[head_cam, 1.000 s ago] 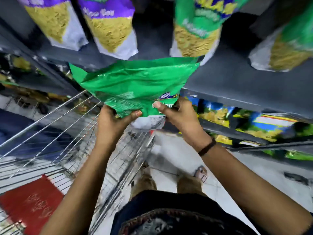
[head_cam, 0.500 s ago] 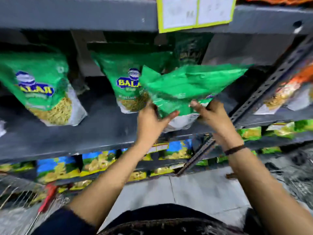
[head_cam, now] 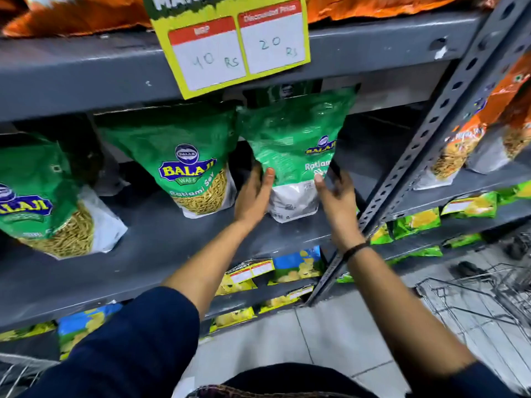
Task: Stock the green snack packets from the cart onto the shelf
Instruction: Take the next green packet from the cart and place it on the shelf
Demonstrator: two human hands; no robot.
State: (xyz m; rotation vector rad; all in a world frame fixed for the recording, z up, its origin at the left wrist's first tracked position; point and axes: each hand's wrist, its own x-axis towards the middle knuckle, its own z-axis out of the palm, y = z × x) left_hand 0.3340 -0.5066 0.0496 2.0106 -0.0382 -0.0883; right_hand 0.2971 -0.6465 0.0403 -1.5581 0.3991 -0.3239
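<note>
On grey shelf (head_cam: 138, 254), both hands grasping green packet (head_cam: 293, 145): left hand (head_cam: 253, 193), right hand (head_cam: 334, 193); bare space rightward to upright (head_cam: 431, 133).

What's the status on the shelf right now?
Both hands, left hand and right hand, gripping green packet upright on shelf. Nothing blocking.

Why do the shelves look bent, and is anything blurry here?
In the head view the wide-angle lens bows the grey shelf and slants the upright post; the orange packets at top smear with blur; the price card reads clearly.
</note>
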